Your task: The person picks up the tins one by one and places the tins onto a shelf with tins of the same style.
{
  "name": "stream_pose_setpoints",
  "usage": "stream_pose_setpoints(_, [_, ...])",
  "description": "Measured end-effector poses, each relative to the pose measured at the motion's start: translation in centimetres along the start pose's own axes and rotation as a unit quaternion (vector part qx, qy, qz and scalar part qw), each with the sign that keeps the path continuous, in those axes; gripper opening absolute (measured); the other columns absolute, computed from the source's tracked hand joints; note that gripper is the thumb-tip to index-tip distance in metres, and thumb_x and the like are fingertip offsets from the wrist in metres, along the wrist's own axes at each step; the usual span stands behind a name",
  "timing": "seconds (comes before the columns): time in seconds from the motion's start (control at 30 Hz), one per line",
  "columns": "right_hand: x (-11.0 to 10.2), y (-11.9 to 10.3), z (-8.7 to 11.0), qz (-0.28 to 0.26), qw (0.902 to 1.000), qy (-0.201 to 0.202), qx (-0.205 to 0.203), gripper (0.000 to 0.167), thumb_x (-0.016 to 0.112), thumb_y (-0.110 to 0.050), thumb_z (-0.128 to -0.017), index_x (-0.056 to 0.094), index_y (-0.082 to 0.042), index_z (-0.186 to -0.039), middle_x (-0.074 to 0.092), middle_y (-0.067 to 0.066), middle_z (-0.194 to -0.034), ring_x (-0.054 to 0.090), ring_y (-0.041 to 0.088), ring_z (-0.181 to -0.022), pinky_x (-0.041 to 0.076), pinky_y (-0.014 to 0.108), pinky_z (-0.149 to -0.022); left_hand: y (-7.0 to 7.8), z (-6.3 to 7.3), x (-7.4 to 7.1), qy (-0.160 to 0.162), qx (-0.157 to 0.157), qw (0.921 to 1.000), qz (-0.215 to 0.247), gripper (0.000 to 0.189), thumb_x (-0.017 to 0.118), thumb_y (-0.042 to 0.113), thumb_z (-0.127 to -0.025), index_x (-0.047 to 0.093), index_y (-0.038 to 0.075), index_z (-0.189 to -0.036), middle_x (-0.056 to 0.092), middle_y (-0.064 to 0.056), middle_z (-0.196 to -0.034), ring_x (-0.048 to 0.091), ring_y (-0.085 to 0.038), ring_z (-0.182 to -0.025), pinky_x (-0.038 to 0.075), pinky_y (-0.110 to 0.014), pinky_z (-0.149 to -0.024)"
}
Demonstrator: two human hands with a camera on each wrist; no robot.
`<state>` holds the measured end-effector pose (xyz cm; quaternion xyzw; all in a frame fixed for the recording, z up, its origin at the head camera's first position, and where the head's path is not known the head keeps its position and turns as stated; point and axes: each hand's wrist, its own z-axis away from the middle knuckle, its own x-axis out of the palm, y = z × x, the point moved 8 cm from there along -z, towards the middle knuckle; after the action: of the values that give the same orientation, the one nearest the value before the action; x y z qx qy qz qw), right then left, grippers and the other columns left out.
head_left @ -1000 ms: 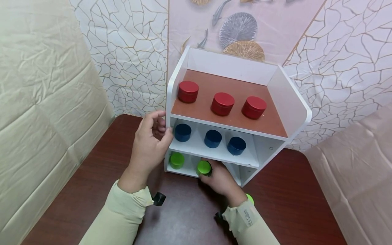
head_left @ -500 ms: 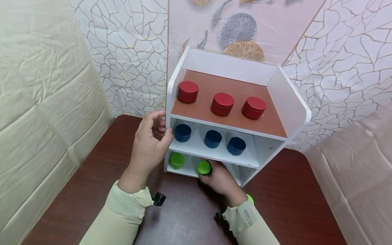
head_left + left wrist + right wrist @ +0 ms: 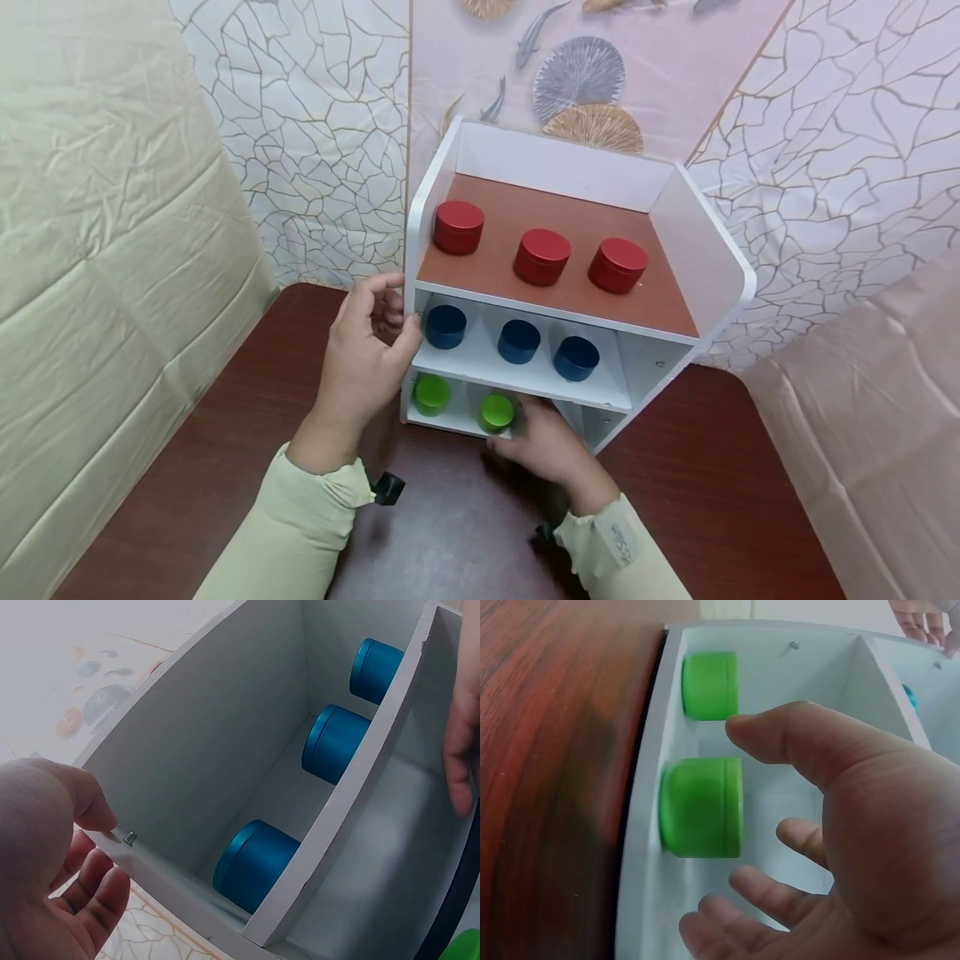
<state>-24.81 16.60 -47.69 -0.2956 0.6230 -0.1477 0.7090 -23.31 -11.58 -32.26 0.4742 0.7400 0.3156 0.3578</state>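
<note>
In the head view, a white shelf unit (image 3: 525, 388) holds small round lidded tins. My left hand (image 3: 363, 354) grips its left side panel, with the thumb on the front edge and fingers outside; the left wrist view shows this hand (image 3: 71, 859) at the panel's rim. On the bottom level stand two green tins, a left one (image 3: 432, 394) and a middle one (image 3: 496, 413). Beside the middle green tin (image 3: 703, 808), my right hand (image 3: 551, 442) has its fingers spread. The right wrist view shows a gap between that tin and the fingers.
Three red tins (image 3: 542, 257) stand on the brown top board (image 3: 555, 208). Three blue tins (image 3: 519, 342) sit on the middle shelf. The unit stands on a dark reddish-brown table (image 3: 442, 533), with patterned cloth (image 3: 330, 142) behind it.
My right hand has loosened from the middle green tin and shifted slightly right and down; the tin stays on the bottom level. A green edge seen beyond my right wrist is now hidden.
</note>
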Motion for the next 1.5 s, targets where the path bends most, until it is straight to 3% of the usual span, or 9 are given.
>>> stream_pose_setpoints(0.23, [-0.7, -0.8, 0.9, 0.024, 0.9996, -0.006, -0.017, 0.109, 0.094, -0.034, -0.091, 0.029, -0.026, -0.178, 0.050, 0.010, -0.174, 0.060, 0.032, -0.148, 0.050, 0.060, -0.125, -0.2, 0.0, -0.1, 0.001, -0.001, 1.0000, 0.000, 0.050, 0.076, 0.009, -0.102, 0.060, 0.016, -0.149, 0.064, -0.007, -0.120, 0.064, -0.016, -0.102, 0.059, -0.019, -0.085])
stream_pose_setpoints(0.5, [-1.7, -1.3, 2.8, 0.040, 0.9991, -0.004, -0.016, 0.108, 0.098, -0.034, -0.087, 0.037, -0.025, -0.176, 0.048, 0.015, -0.173, 0.057, 0.036, -0.151, 0.052, 0.059, -0.122, -0.2, 0.1, 0.0, -0.001, 0.002, 1.0000, 0.004, 0.050, 0.076, 0.009, -0.102, 0.060, 0.016, -0.149, 0.064, -0.007, -0.120, 0.064, -0.016, -0.102, 0.059, -0.020, -0.085])
stream_pose_setpoints(0.83, [-2.9, -2.4, 5.2, 0.044, 0.9979, 0.014, -0.045, 0.100, 0.098, -0.032, -0.086, 0.043, -0.030, -0.170, 0.050, 0.007, -0.169, 0.057, 0.029, -0.148, 0.054, 0.055, -0.120, -0.2, 0.1, 0.0, 0.000, 0.003, 1.0000, 0.001, 0.050, 0.076, 0.009, -0.102, 0.060, 0.015, -0.148, 0.064, -0.007, -0.120, 0.064, -0.016, -0.101, 0.060, -0.022, -0.085])
stream_pose_setpoints(1.17, [-5.0, -3.3, 7.3, 0.048, 0.9968, 0.045, -0.046, 0.087, 0.098, -0.028, -0.088, 0.055, -0.025, -0.163, 0.056, 0.004, -0.164, 0.064, 0.031, -0.139, 0.058, 0.057, -0.115, -0.2, 0.1, 0.1, -0.002, 0.006, 1.0000, 0.001, 0.050, 0.076, 0.009, -0.102, 0.060, 0.015, -0.149, 0.064, -0.007, -0.120, 0.063, -0.016, -0.101, 0.060, -0.023, -0.085])
stream_pose_setpoints(1.5, [-6.8, -1.6, 9.1, 0.053, 0.9940, 0.083, -0.047, 0.080, 0.098, -0.029, -0.088, 0.060, -0.026, -0.158, 0.061, 0.005, -0.161, 0.066, 0.029, -0.139, 0.059, 0.058, -0.113, 0.0, -0.1, 0.1, 0.008, 0.016, 0.9998, 0.005, 0.048, 0.076, 0.007, -0.101, 0.062, 0.013, -0.147, 0.065, -0.008, -0.118, 0.063, -0.015, -0.099, 0.060, -0.028, -0.083])
